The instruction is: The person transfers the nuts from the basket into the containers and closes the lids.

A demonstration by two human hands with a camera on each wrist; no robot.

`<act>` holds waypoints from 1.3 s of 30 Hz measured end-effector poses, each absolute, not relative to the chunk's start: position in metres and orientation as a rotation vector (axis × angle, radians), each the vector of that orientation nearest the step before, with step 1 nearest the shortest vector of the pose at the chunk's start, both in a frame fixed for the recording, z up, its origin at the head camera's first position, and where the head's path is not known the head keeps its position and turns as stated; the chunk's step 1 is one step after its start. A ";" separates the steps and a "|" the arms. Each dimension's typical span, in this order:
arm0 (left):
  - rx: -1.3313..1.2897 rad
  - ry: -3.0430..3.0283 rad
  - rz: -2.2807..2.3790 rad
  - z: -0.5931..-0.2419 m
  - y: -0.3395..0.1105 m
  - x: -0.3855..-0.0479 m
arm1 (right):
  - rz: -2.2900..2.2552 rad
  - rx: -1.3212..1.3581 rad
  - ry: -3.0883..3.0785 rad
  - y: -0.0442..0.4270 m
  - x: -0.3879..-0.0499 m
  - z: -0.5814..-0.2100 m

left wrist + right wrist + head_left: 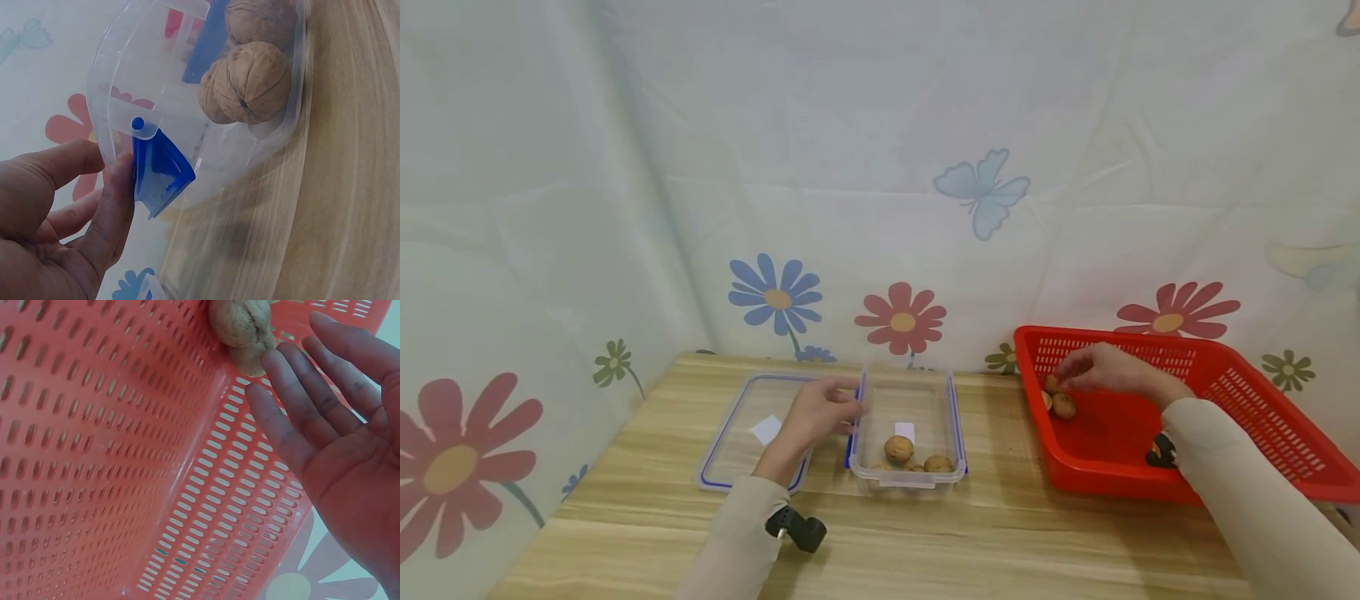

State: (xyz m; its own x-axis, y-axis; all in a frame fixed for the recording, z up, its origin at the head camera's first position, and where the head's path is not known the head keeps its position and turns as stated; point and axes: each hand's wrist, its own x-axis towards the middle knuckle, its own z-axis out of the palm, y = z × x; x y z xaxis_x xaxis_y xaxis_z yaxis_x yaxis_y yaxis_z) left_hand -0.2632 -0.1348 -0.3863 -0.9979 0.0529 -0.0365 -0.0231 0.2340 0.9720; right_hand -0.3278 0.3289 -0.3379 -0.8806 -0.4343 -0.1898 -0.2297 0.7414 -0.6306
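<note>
A clear plastic container (pixel 957 425) with blue side clips stands on the table, several walnuts (pixel 898 448) gathered at its near end. My left hand (pixel 822 412) is at its left side, thumb and fingers holding the rim beside a hanging blue clip (pixel 164 172). To the right, my right hand (pixel 1105 369) reaches into a red slotted basket (pixel 1120 475). Its fingers are extended and slightly bent, with nothing held. Close to those fingertips, walnuts (pixel 240 322) lie in the basket's corner; the hand partly hides them in the head view.
The container's lid (pixel 730 446), edged in blue and bearing a white label (pixel 767 429), lies flat left of the container. Behind the wooden table (pixel 910 542) hangs a flowered cloth (pixel 850 167). The basket's raised walls surround the right hand.
</note>
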 end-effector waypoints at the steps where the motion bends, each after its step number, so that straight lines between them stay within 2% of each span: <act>1: 0.026 2.422 1.901 -0.386 -0.135 -0.263 | -0.881 -0.519 2.613 0.328 -0.328 -0.338; 23: 0.010 2.423 1.873 -0.383 -0.136 -0.263 | -0.746 -0.444 2.542 0.326 -0.330 -0.346; 39: 0.032 2.443 1.898 -0.390 -0.135 -0.261 | -0.755 -0.503 2.518 0.326 -0.325 -0.348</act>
